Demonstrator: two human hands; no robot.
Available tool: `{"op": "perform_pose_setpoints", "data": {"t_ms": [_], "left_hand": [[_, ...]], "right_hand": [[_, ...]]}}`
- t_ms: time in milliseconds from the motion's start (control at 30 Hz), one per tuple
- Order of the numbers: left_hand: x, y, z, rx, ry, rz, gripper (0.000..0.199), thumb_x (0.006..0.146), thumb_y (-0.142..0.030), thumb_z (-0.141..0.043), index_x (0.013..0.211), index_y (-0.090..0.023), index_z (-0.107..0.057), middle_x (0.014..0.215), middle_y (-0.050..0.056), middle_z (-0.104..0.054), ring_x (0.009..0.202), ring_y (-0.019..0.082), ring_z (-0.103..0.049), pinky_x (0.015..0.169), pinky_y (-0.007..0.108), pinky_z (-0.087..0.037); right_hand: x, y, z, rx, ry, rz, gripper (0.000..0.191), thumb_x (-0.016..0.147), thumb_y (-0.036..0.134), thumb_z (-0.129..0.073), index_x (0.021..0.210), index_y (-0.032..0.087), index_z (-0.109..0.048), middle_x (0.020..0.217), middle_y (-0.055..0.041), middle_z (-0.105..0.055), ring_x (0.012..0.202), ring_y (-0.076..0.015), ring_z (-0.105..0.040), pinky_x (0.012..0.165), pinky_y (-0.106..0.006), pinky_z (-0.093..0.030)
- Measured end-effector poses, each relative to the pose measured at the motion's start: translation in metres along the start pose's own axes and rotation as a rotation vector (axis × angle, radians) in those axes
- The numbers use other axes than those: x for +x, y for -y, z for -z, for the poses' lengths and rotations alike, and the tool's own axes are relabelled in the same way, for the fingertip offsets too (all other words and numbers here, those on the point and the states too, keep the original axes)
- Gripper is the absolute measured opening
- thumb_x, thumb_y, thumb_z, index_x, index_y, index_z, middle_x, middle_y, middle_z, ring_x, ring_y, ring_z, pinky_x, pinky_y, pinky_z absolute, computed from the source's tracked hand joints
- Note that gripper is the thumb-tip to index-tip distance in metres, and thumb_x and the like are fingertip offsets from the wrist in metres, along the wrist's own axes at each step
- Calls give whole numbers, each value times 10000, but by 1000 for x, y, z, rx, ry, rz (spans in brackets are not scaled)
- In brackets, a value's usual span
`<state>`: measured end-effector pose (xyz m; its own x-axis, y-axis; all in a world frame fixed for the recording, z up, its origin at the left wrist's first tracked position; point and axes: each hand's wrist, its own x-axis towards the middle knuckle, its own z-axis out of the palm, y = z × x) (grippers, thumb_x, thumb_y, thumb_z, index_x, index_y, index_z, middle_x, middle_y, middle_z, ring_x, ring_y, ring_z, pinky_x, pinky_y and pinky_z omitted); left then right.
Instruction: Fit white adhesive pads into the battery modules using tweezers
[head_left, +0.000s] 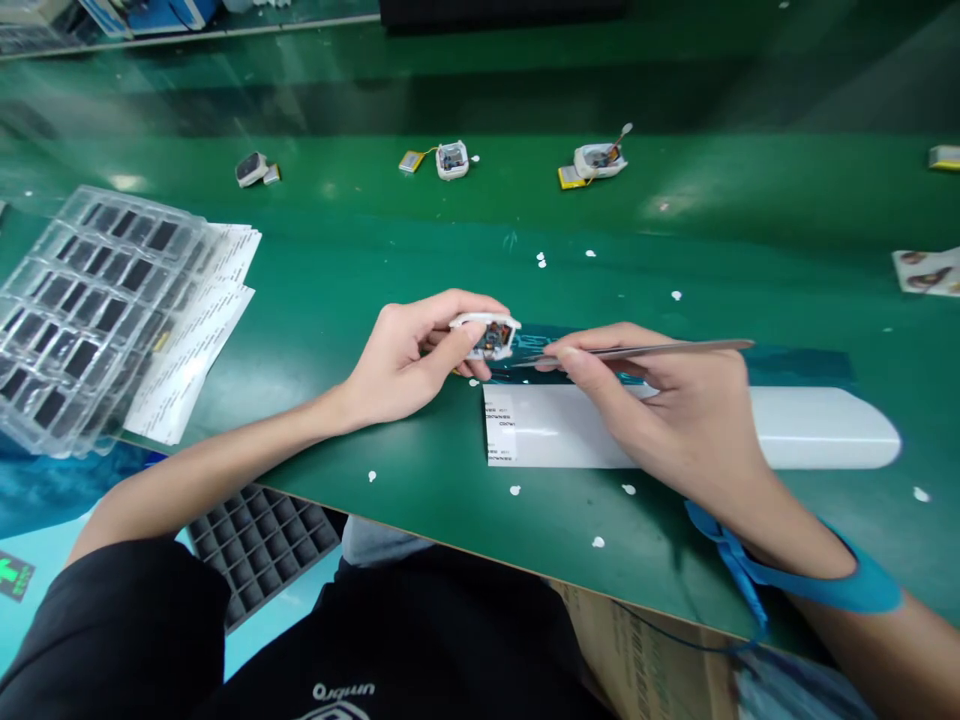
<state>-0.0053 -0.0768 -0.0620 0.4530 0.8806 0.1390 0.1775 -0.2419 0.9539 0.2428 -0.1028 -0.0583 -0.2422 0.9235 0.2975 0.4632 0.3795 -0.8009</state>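
My left hand (412,355) pinches a small white device housing (487,336) with its inner electronics showing, held just above the green table. Close on its right, my right hand (667,400) grips metal tweezers (667,348), their tips pointing left toward the housing. Beneath the right hand lies a white strip (562,430) with printing at its left end. Behind that strip is a blue translucent film (806,365), partly covered by the hand. A blue band (847,585) circles my right wrist.
Clear compartment trays (97,300) and white printed sheets (187,370) lie at the left. Farther back are small devices (452,160) (600,160) (251,169) with batteries. Small white round stickers (598,542) dot the green table (315,270). A dark grid tray (262,545) sits below the front edge.
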Motion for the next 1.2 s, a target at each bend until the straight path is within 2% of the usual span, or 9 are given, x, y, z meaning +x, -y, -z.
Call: {"op": "perform_pose_setpoints", "data": {"t_ms": [67, 133, 267, 467, 700, 867, 1000, 1200], "left_hand": [[1, 0, 5, 169, 93, -134, 304, 1099, -368, -554, 1147, -148, -759, 1000, 59, -838, 722, 102, -755, 695, 213, -605], [3, 2, 8, 328, 156, -256, 296, 1107, -340, -531, 1117, -165, -770, 1011, 59, -846, 763, 117, -751, 724, 234, -584], [5, 9, 9, 446, 222, -390, 300, 1120, -312, -501, 1132, -169, -764, 1028, 79, -845, 856, 158, -758, 786, 278, -576], [5, 14, 9, 474, 272, -414, 317, 1125, -316, -479, 1155, -176, -762, 990, 73, -836, 821, 164, -724, 768, 292, -564], [6, 15, 7, 445, 316, -386, 352, 1146, -350, -446, 1170, -184, -756, 1050, 84, -830, 910, 183, -725, 836, 307, -570], [5, 14, 1, 424, 243, -370, 308, 1139, -288, -465, 1165, -153, -741, 1064, 90, -828, 919, 170, -739, 827, 290, -570], [1, 14, -3, 413, 186, -415, 288, 1137, -265, -477, 1148, -138, -735, 999, 81, -822, 874, 157, -736, 780, 268, -560], [0, 17, -4, 456, 203, -411, 312, 1145, -287, -452, 1158, -151, -732, 1003, 83, -817, 872, 166, -722, 784, 277, -560]], "right_hand": [[-1, -1, 0, 2, 30, -1, 229, 1053, 377, -691, 861, 332, -808, 984, -11, -846, 846, -283, -800, 733, -448, -635], [-1, -2, 1, -14, 51, -13, 230, 1052, 380, -693, 862, 332, -813, 999, -8, -847, 864, -291, -805, 735, -451, -633], [-1, -3, 2, -34, 81, -21, 233, 1049, 383, -695, 865, 315, -821, 1004, -11, -849, 863, -280, -811, 695, -423, -622], [1, -6, 4, -49, 115, 7, 207, 1049, 373, -685, 926, 301, -836, 1024, -18, -852, 884, -278, -813, 634, -401, -613], [-4, -6, 3, -78, 168, 150, 196, 1060, 326, -670, 1050, 393, -854, 983, 28, -846, 862, -288, -788, 803, -494, -654], [-8, -7, 1, -146, 149, 200, 199, 1065, 315, -668, 1101, 389, -849, 970, 15, -842, 863, -274, -782, 724, -456, -626], [-5, -7, 0, -132, 154, 244, 200, 1061, 279, -682, 1109, 385, -845, 965, 17, -843, 822, -267, -771, 740, -460, -636], [-6, -8, -2, -130, 115, 298, 233, 1050, 211, -700, 1123, 380, -842, 982, 26, -848, 805, -257, -776, 750, -448, -646]]}}
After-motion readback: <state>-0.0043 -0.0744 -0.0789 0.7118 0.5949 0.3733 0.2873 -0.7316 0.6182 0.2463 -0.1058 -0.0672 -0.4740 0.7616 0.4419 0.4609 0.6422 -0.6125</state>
